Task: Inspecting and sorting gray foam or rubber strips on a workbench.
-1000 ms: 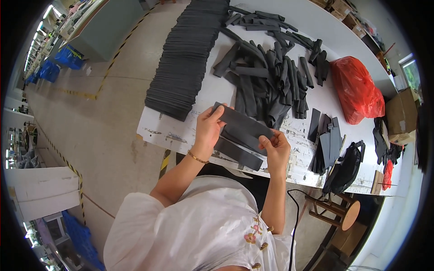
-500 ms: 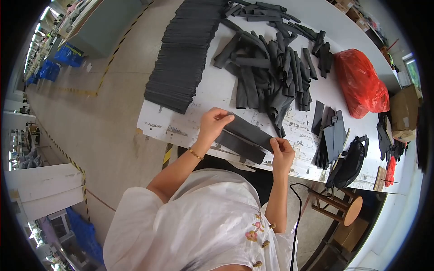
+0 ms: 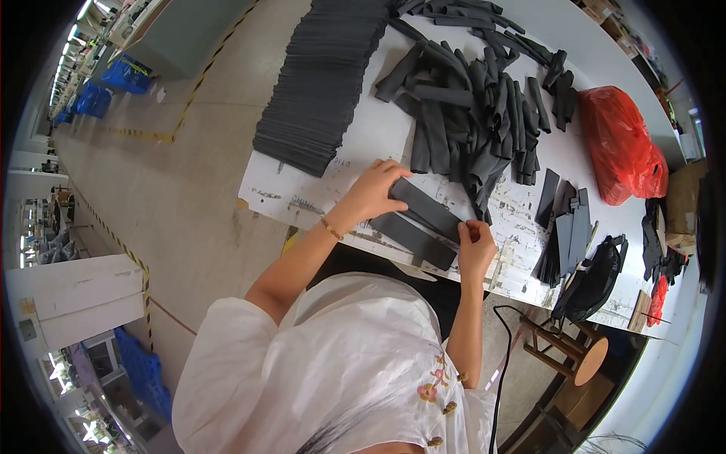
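A dark grey fabric strip (image 3: 432, 211) stretches between my hands above the near edge of the table. My left hand (image 3: 376, 192) has its thumb and fingers closed about the strip's left end, one on each long edge. At the other end, my right hand (image 3: 476, 248) pinches the strip's corner between thumb and fingers. A second dark grey strip (image 3: 414, 240) lies flat on the table just below the held one, nearer my body. Beyond my hands is a loose heap of rolled or folded dark grey fabric pieces (image 3: 450, 113).
A long, neat row of stacked dark strips (image 3: 321, 83) fills the table's left side. To the right are a red plastic bag (image 3: 618, 147), flat grey strips (image 3: 572, 227) and a black bag (image 3: 595, 280). A wooden stool (image 3: 590, 360) stands by the white table (image 3: 272, 193).
My left hand has shifted from pinching the strip's upper left corner to spanning its left end with thumb and fingers. My right hand keeps its pinch. The view has turned slightly.
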Demonstrator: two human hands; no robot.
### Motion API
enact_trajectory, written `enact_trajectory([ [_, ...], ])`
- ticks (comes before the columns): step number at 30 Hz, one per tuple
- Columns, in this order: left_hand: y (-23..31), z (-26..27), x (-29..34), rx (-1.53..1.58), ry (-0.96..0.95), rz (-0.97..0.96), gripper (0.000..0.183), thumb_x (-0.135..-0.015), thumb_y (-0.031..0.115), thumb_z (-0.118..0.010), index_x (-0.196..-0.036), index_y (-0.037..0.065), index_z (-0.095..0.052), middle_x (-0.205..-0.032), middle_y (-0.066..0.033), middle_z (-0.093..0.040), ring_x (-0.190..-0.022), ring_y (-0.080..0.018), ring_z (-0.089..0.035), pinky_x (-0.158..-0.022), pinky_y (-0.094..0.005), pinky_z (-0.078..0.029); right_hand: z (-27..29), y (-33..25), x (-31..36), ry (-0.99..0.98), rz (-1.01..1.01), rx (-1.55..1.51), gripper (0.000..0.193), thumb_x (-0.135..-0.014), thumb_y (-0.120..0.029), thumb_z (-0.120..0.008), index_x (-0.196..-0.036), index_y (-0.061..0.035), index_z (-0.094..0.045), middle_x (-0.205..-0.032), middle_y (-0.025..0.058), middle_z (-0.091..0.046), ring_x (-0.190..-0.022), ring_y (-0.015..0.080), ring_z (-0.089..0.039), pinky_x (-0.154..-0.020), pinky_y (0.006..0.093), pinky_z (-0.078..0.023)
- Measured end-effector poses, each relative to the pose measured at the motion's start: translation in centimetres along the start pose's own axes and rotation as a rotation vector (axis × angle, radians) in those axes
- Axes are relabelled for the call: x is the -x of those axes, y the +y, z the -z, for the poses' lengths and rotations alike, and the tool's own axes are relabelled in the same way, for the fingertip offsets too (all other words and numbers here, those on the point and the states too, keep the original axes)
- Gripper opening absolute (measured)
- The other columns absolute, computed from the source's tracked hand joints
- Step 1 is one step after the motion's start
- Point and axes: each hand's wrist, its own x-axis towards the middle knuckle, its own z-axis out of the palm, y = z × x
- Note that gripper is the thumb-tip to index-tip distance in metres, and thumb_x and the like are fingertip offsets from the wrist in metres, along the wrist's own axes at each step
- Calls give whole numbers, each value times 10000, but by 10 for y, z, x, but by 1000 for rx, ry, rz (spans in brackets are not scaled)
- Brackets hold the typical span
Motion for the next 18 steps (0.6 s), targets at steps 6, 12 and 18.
enact_trajectory([
  [6,-3,6,-14,-139,-320,-267,557,-619,176,-828,-1120,68,-611,-1132,-77,-580,-1129,-282,-492,-947,-362,-436,1,3,-1,-17,28,-4,175,-841,-136,-718,-934,2,-664,-656,74,-592,-592,160,-529,-578,304,-438],
  [12,8,8,-26,-400,-528,-435,580,-655,170,-817,-1183,66,-598,-1089,-58,-550,-1074,-252,-520,-951,-363,-419,4,-2,1,-36,44,8,176,-850,-133,-708,-942,9,-662,-657,77,-591,-596,154,-527,-581,299,-438],
  [18,9,9,-23,-438,-425,-466,545,-678,160,-804,-1181,91,-604,-1080,-53,-539,-1060,-235,-540,-919,-352,-428,4,-4,4,-43,49,-35,163,-859,-123,-696,-938,15,-656,-686,83,-589,-608,158,-529,-583,305,-439],
])
